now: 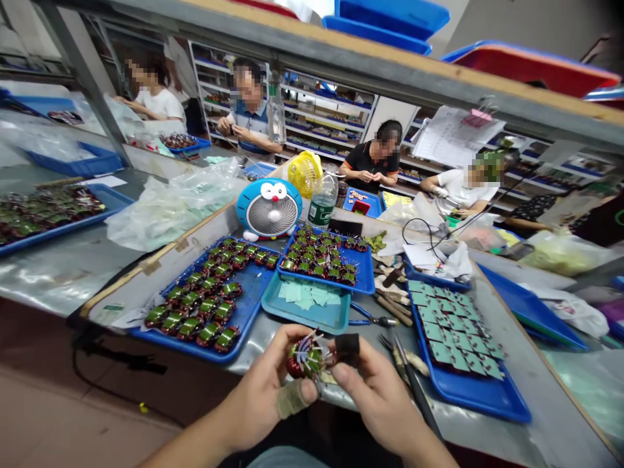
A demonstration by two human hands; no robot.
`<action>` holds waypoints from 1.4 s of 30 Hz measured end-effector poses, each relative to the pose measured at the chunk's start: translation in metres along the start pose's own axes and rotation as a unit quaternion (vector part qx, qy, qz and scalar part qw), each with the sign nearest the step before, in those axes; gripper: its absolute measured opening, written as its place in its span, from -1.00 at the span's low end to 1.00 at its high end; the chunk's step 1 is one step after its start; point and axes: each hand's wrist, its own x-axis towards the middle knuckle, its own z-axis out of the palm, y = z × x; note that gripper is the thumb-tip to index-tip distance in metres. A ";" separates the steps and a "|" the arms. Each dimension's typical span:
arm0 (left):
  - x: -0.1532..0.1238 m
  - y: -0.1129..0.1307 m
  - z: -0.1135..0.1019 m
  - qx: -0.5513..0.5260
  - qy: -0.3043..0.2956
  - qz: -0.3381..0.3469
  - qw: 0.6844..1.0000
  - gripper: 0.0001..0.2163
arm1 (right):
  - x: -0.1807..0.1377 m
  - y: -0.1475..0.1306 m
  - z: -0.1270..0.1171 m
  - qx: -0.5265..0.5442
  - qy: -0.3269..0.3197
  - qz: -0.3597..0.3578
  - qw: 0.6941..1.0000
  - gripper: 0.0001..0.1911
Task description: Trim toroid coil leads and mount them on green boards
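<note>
In front of me, my left hand (260,393) is closed around a toroidal coil (306,356) wound with dark red wire, with green on its face and pale leads sticking up. A greenish wrap covers the left thumb. My right hand (383,393) is closed at the coil's right side, thumb and fingers pinching its wire leads. One right finger wears a black wrap (347,349). Similar coils fill much of a blue tray (256,299) at left and a smaller blue tray (365,276) behind the hands. Below that one, a teal tray (292,317) holds light green paper pieces.
Pliers (370,318) and other hand tools lie right of the teal tray. A blue tray (492,396) at right carries coils topped with green pieces. A cartoon-faced fan (273,211) and a bottle (322,201) stand at the back. Several people work beyond; a shelf (341,49) crosses overhead.
</note>
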 end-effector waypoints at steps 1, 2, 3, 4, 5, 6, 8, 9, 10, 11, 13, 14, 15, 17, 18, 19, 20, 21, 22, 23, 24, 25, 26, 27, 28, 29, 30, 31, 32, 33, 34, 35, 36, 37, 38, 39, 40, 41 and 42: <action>0.000 0.002 0.000 0.036 0.001 0.005 0.999 -0.42 | 0.000 0.000 0.001 0.003 0.001 0.010 1.000 -0.72; 0.000 0.004 0.001 0.073 0.000 0.008 0.997 -0.45 | 0.000 0.001 0.002 0.006 0.004 0.018 1.000 -0.73; 0.001 0.008 0.002 0.109 -0.004 0.008 0.994 -0.48 | 0.001 0.002 0.003 0.006 0.006 0.021 1.000 -0.73; 0.002 0.011 0.003 0.139 -0.013 0.008 0.990 -0.51 | 0.001 0.003 0.004 -0.001 0.001 0.019 1.000 -0.74; 0.003 0.015 0.004 0.162 -0.028 0.009 0.986 -0.55 | 0.000 0.005 0.004 -0.017 -0.007 0.011 1.000 -0.75; 0.004 0.018 0.006 0.179 -0.045 0.011 0.983 -0.58 | -0.002 0.006 0.004 -0.039 -0.008 -0.002 0.999 -0.77; 0.007 0.024 0.007 0.208 -0.070 0.008 0.976 -0.66 | -0.006 0.007 -0.001 -0.095 0.015 -0.040 0.995 -0.77; 0.008 0.026 0.008 0.221 -0.074 0.003 0.972 -0.69 | -0.008 0.005 -0.004 -0.129 0.027 -0.067 0.989 -0.73; 0.010 0.027 0.008 0.236 -0.075 -0.003 0.969 -0.71 | -0.010 0.002 -0.008 -0.167 0.031 -0.100 0.980 -0.68; 0.011 0.027 0.009 0.250 -0.074 -0.009 0.965 -0.71 | -0.011 -0.001 -0.011 -0.208 0.020 -0.136 0.968 -0.62; 0.014 0.026 0.009 0.276 -0.071 -0.013 0.959 -0.67 | -0.010 -0.010 -0.017 -0.297 -0.028 -0.211 0.931 -0.56; 0.016 0.026 0.010 0.288 -0.070 -0.012 0.955 -0.66 | -0.009 -0.014 -0.019 -0.345 -0.047 -0.246 0.905 -0.58; 0.017 0.025 0.011 0.296 -0.070 -0.010 0.953 -0.67 | -0.007 -0.017 -0.021 -0.391 -0.054 -0.274 0.877 -0.62; 0.018 0.025 0.013 0.300 -0.067 -0.010 0.952 -0.70 | -0.004 -0.022 -0.022 -0.476 -0.058 -0.306 0.823 -0.72; 0.018 0.025 0.015 0.295 -0.066 -0.012 0.953 -0.71 | -0.003 -0.023 -0.022 -0.509 -0.063 -0.311 0.800 -0.76; 0.018 0.026 0.017 0.285 -0.064 -0.015 0.956 -0.72 | -0.003 -0.024 -0.021 -0.533 -0.069 -0.314 0.783 -0.78; 0.017 0.026 0.019 0.272 -0.062 -0.019 0.960 -0.72 | -0.003 -0.023 -0.020 -0.548 -0.075 -0.315 0.771 -0.78; 0.016 0.027 0.021 0.257 -0.059 -0.025 0.964 -0.73 | -0.005 -0.021 -0.018 -0.555 -0.076 -0.318 0.765 -0.76; 0.014 0.027 0.023 0.243 -0.054 -0.029 0.968 -0.73 | -0.006 -0.019 -0.016 -0.553 -0.070 -0.323 0.765 -0.72; 0.013 0.027 0.024 0.233 -0.051 -0.033 0.971 -0.74 | -0.008 -0.015 -0.013 -0.544 -0.053 -0.328 0.771 -0.69; 0.012 0.027 0.025 0.226 -0.051 -0.039 0.972 -0.74 | -0.009 -0.010 -0.009 -0.523 -0.030 -0.330 0.785 -0.67; 0.011 0.025 0.025 0.224 -0.052 -0.046 0.972 -0.75 | -0.011 -0.004 -0.006 -0.494 -0.003 -0.327 0.805 -0.67; 0.010 0.023 0.024 0.231 -0.053 -0.052 0.970 -0.74 | -0.012 0.002 -0.003 -0.462 0.021 -0.320 0.827 -0.69; 0.010 0.020 0.023 0.244 -0.052 -0.057 0.967 -0.74 | -0.013 0.008 -0.001 -0.433 0.037 -0.309 0.846 -0.71; 0.010 0.017 0.020 0.262 -0.049 -0.060 0.962 -0.74 | -0.014 0.013 0.001 -0.414 0.047 -0.296 0.859 -0.74; 0.011 0.014 0.018 0.284 -0.039 -0.060 0.956 -0.74 | -0.016 0.016 0.002 -0.400 0.056 -0.281 0.871 -0.74; 0.012 0.011 0.015 0.310 -0.024 -0.055 0.949 -0.74 | -0.017 0.018 0.002 -0.387 0.064 -0.261 0.882 -0.72; 0.014 0.009 0.013 0.334 -0.009 -0.048 0.941 -0.74 | -0.019 0.018 0.002 -0.371 0.068 -0.236 0.895 -0.71; 0.016 0.008 0.010 0.355 0.004 -0.039 0.934 -0.73 | -0.021 0.016 0.001 -0.347 0.069 -0.208 0.912 -0.70; 0.018 0.007 0.008 0.371 0.012 -0.029 0.928 -0.73 | -0.022 0.014 0.001 -0.319 0.062 -0.180 0.929 -0.71; 0.020 0.006 0.007 0.384 0.016 -0.017 0.923 -0.73 | -0.024 0.011 0.002 -0.290 0.049 -0.153 0.943 -0.74; 0.021 0.006 0.006 0.391 0.017 -0.006 0.920 -0.74 | -0.024 0.008 0.002 -0.270 0.033 -0.133 0.953 -0.77; 0.022 0.006 0.006 0.394 0.014 0.004 0.919 -0.74 | -0.025 0.005 0.004 -0.261 0.020 -0.122 0.957 -0.80; 0.023 0.006 0.007 0.394 0.012 0.011 0.919 -0.74 | -0.024 0.003 0.005 -0.259 0.017 -0.116 0.959 -0.83; 0.023 0.006 0.008 0.392 0.010 0.016 0.920 -0.73 | -0.023 0.002 0.006 -0.262 0.020 -0.115 0.958 -0.85; 0.022 0.007 0.009 0.387 0.008 0.018 0.922 -0.71 | -0.022 0.001 0.007 -0.268 0.020 -0.120 0.956 -0.84; 0.021 0.008 0.011 0.378 0.005 0.018 0.925 -0.70 | -0.021 0.001 0.007 -0.277 0.018 -0.135 0.951 -0.82; 0.019 0.009 0.013 0.367 0.001 0.017 0.930 -0.69 | -0.020 0.001 0.008 -0.287 0.014 -0.159 0.944 -0.79; 0.018 0.010 0.015 0.352 -0.005 0.014 0.936 -0.69 | -0.020 0.001 0.008 -0.296 0.012 -0.192 0.936 -0.77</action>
